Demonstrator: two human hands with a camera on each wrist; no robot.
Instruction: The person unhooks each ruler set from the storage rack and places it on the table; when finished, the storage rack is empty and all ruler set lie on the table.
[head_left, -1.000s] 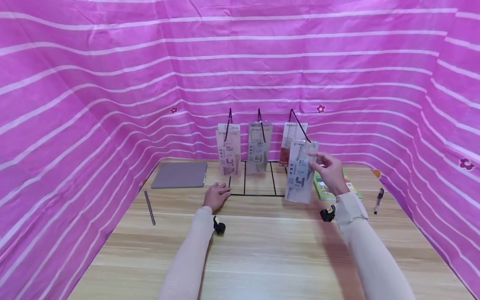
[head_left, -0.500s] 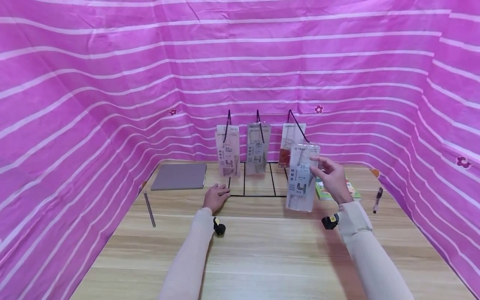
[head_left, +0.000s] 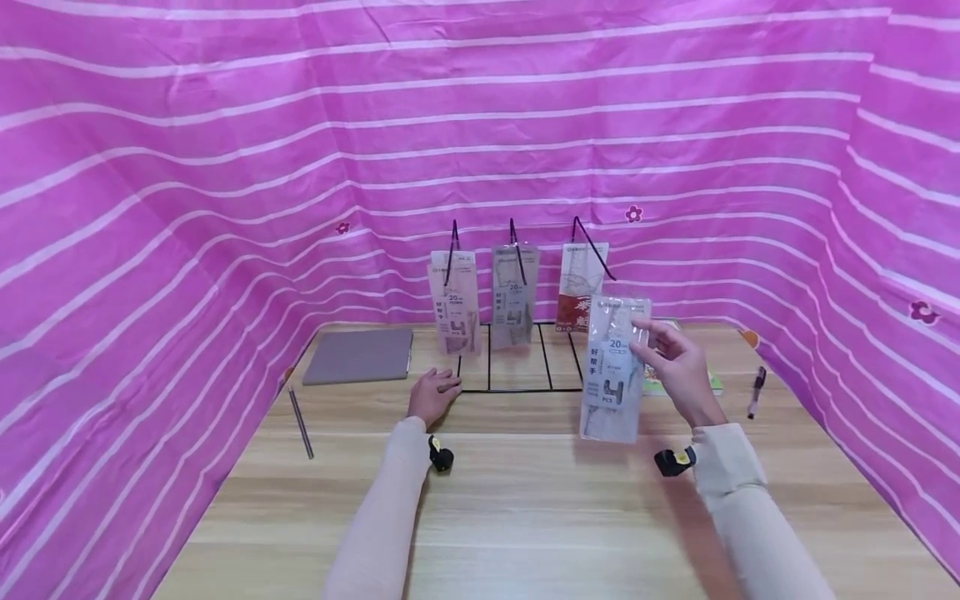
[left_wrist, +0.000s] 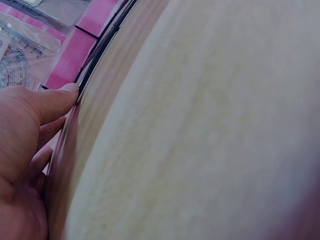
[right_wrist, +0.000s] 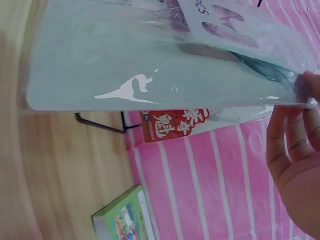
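Note:
My right hand (head_left: 671, 367) pinches a clear plastic packet (head_left: 613, 367) of rulers by its right edge and holds it upright above the table, off the rack. In the right wrist view the packet (right_wrist: 165, 65) fills the top and my fingers (right_wrist: 290, 150) curl at its edge. A black wire rack (head_left: 517, 367) stands at the back of the table with three hooks. Two similar packets (head_left: 455, 304) hang on the left and middle hooks, and a red-and-white packet (head_left: 579, 287) hangs at the right hook. My left hand (head_left: 432, 393) rests flat on the table, fingertips (left_wrist: 67, 92) touching the rack's base wire.
A grey notebook (head_left: 360, 357) lies at the back left of the wooden table (head_left: 525, 500). A thin metal rod (head_left: 300, 421) lies near the left edge. A green book (right_wrist: 125, 217) sits behind the held packet, and a black pen (head_left: 756, 392) lies at the right. Pink striped cloth (head_left: 225, 167) walls three sides.
My right hand has drawn the clear packet down and toward me, away from the right hook. The left hand has stayed on the rack's base.

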